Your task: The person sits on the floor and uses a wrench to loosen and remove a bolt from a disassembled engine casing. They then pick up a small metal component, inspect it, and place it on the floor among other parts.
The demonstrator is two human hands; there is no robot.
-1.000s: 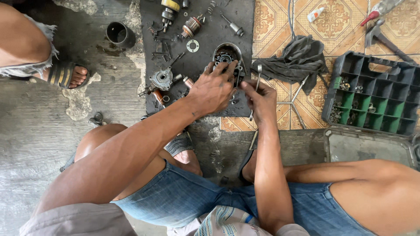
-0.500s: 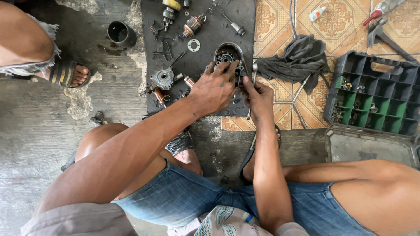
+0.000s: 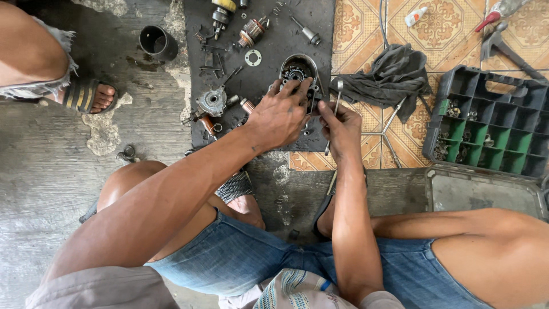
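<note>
My left hand (image 3: 280, 114) rests on a round metal motor housing (image 3: 297, 70) that lies on a black rubber mat (image 3: 269, 34), fingers pressing its near rim. My right hand (image 3: 342, 127) is just right of the housing and grips a thin metal wrench (image 3: 336, 102) that stands nearly upright, its head by the housing's right edge. Small gears show inside the housing. Both forearms reach out over my knees.
A motor armature (image 3: 251, 31), a washer (image 3: 253, 57), a round metal cover (image 3: 211, 102) and loose parts lie on the mat. A black rag (image 3: 394, 71), a cross wrench (image 3: 389, 129) and a green compartment tray (image 3: 492, 129) are right. Another person's sandalled foot (image 3: 91, 96) and a black cup (image 3: 155, 41) are left.
My right hand has moved left and up with the wrench, closer to the housing. My left hand has stayed on the housing.
</note>
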